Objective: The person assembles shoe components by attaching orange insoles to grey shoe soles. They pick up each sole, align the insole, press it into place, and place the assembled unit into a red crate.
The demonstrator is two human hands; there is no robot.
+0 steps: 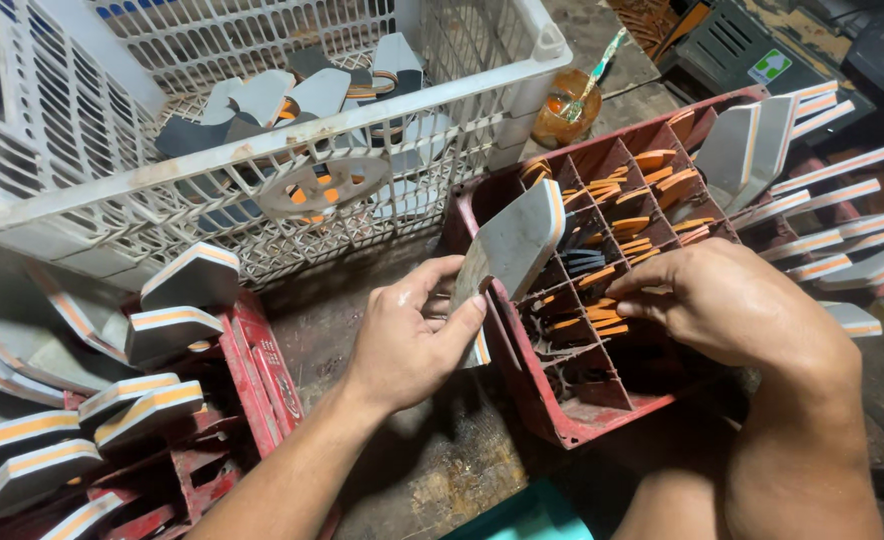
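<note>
Fingers (452,318) of the left hand (407,345) pinched 1 grey wedge (515,243) at centre frame; the right hand (727,305), fingers curled, reached into the red crate (522,385), its cells partly filled with orange pieces (617,222).

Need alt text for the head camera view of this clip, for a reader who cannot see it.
A person's left hand holds a grey layered sole piece over a red divided crate, while the right hand reaches into its compartments of small orange pieces. A white plastic basket of grey pieces sits behind.
</note>
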